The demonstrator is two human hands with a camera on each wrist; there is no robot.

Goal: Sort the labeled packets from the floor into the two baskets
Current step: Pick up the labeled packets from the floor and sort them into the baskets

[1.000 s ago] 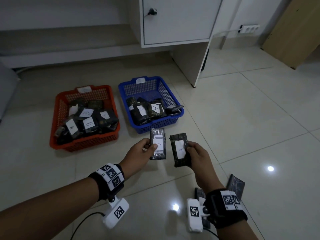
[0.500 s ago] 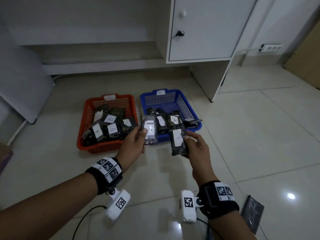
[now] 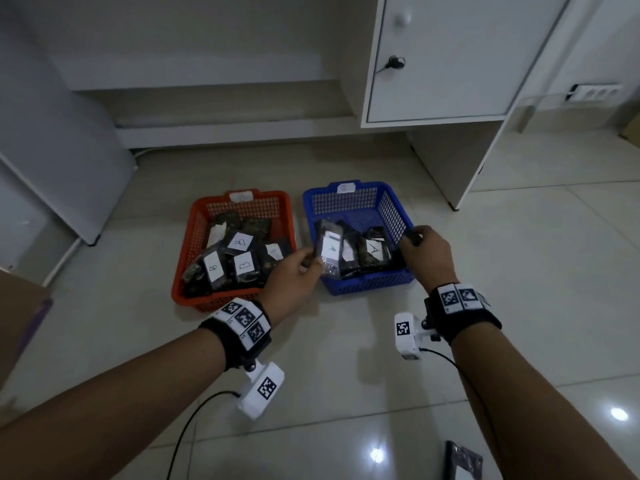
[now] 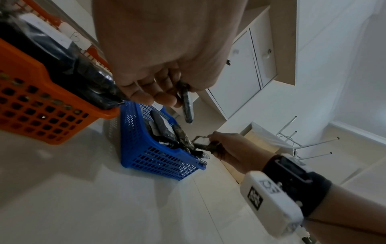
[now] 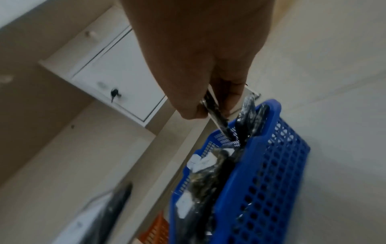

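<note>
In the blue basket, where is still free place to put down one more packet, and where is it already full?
Bare mesh shows at the blue basket's far end, bordered by its back wall and the packets. The near half is crowded with packets labeled A, and both hands hold packets there.

Glossy pale floor tiles [image 3: 519, 271] beneath a white cabinet [image 3: 450, 64].

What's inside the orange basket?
The orange plastic mesh basket holds a pile of dark plastic-wrapped packets with white paper labels; three read B. The packets underneath and the basket floor are covered.
</note>
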